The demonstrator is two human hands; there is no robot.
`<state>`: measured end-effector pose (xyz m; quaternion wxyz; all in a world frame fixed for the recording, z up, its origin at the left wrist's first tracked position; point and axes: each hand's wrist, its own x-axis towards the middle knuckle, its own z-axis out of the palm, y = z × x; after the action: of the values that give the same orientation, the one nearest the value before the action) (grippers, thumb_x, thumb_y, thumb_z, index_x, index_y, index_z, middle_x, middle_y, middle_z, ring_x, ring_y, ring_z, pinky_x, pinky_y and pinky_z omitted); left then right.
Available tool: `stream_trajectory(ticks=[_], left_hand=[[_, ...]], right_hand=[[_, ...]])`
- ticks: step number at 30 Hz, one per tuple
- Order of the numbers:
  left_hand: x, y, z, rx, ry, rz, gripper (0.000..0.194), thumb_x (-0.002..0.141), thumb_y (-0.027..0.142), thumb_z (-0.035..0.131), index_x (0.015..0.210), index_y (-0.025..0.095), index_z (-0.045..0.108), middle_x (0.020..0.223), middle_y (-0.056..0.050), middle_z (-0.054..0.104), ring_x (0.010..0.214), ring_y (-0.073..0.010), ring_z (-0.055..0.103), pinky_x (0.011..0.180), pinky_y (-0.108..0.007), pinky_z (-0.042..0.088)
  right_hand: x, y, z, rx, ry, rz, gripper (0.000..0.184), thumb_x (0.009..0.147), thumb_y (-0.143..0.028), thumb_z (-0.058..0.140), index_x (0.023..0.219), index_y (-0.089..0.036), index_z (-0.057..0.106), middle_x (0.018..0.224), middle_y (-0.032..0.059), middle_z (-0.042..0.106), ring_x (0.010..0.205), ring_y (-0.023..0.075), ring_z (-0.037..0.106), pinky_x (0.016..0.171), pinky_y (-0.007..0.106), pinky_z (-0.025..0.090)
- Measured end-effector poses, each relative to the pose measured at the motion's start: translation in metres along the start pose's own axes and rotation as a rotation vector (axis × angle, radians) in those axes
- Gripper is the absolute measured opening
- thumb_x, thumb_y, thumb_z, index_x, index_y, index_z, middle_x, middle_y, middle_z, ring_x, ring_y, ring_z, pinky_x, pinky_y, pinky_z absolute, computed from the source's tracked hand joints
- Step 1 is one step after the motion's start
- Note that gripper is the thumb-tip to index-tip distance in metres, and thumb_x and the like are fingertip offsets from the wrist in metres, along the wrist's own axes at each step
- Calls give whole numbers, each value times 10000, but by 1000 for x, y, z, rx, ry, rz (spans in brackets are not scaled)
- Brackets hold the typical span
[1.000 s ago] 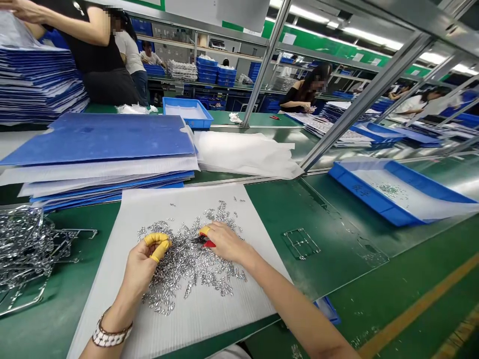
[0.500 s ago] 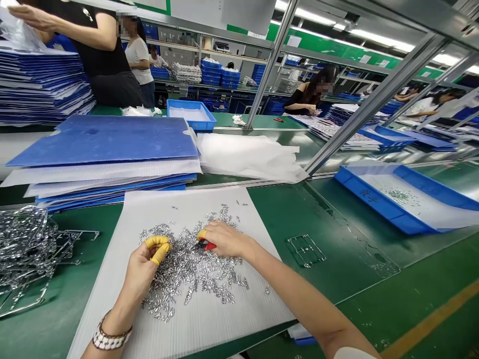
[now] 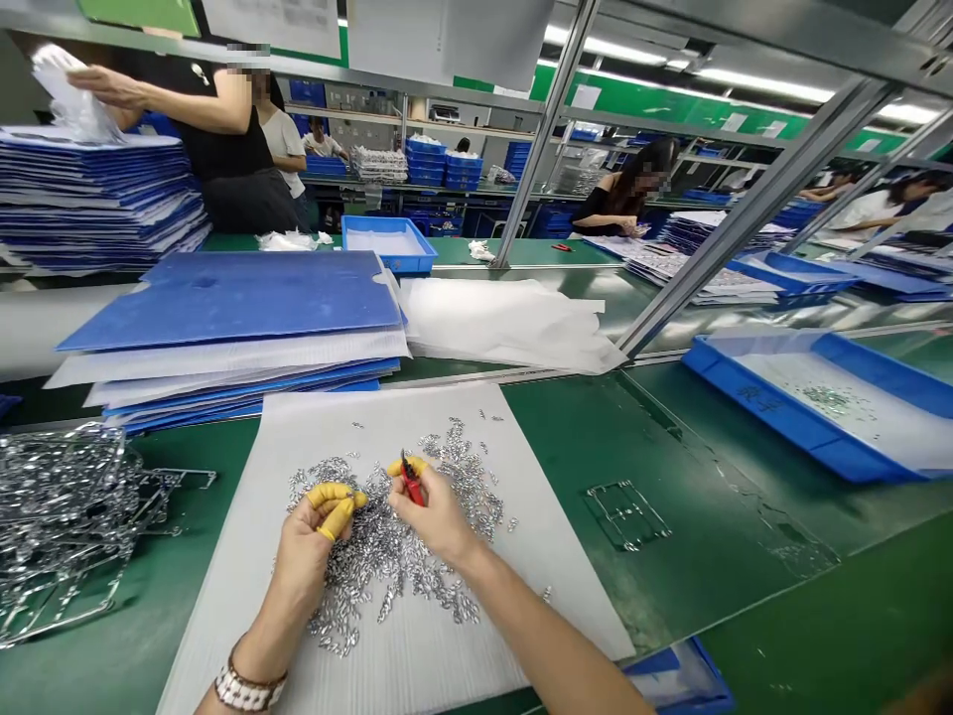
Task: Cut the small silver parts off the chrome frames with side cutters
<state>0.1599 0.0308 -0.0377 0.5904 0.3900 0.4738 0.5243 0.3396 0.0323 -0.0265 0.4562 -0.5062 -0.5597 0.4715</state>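
Observation:
Yellow finger cots cover fingertips on both hands. My left hand [image 3: 304, 541] is closed in a pinch above the pile; what sits between the fingertips is too small to make out. My right hand [image 3: 441, 516] grips small red-handled nippers [image 3: 412, 483], their dark jaws pointing up and away from me. Beneath both hands, many small shiny silver pieces [image 3: 402, 561] lie heaped on a white sheet [image 3: 238, 596]. Some pieces are scattered singly toward the sheet's far edge. The hands are a short gap apart.
Left lies a tangled heap of silver frames [image 3: 67, 506]; one single frame [image 3: 629, 514] rests on the green table at right. Behind stand blue boards [image 3: 245, 303] and white sheets [image 3: 498, 323]. A blue tray [image 3: 789, 427] holds small green bits. Metal posts [image 3: 547, 129] rise ahead; co-workers stand beyond.
My right hand has lifted the nippers off the pile and turned their jaws upward. My left hand stays pinched, its fingertips now pointing more to the right. The whole view has shifted slightly.

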Motion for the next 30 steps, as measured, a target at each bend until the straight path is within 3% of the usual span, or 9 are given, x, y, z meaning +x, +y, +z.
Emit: stream_trajectory(ticks=[4, 13, 30], left_hand=[[-3, -1, 5, -47, 33, 37, 269, 670, 351, 790, 845, 181, 679, 775, -10, 674, 582, -102, 513, 579, -240, 435], [-4, 3, 9, -144, 111, 6, 313, 583, 335, 847, 797, 168, 693, 737, 3, 635, 600, -101, 498, 548, -222, 403], [-2, -7, 5, -108, 117, 42, 307, 591, 308, 848, 815, 180, 682, 816, -9, 663, 742, -126, 593, 626, -202, 459]], right_hand=[[1, -2, 33, 101, 77, -7, 272, 757, -240, 586, 1024, -194, 563, 808, -4, 574, 719, 143, 549, 700, 277, 478], [-1, 2, 52, 338, 108, 10, 317, 730, -271, 629, 1031, -206, 555, 810, -15, 533, 722, 142, 527, 715, 279, 461], [-3, 3, 51, 274, 76, -77, 338, 764, -207, 584, 1099, -224, 545, 803, -29, 527, 694, 128, 502, 682, 264, 443]])
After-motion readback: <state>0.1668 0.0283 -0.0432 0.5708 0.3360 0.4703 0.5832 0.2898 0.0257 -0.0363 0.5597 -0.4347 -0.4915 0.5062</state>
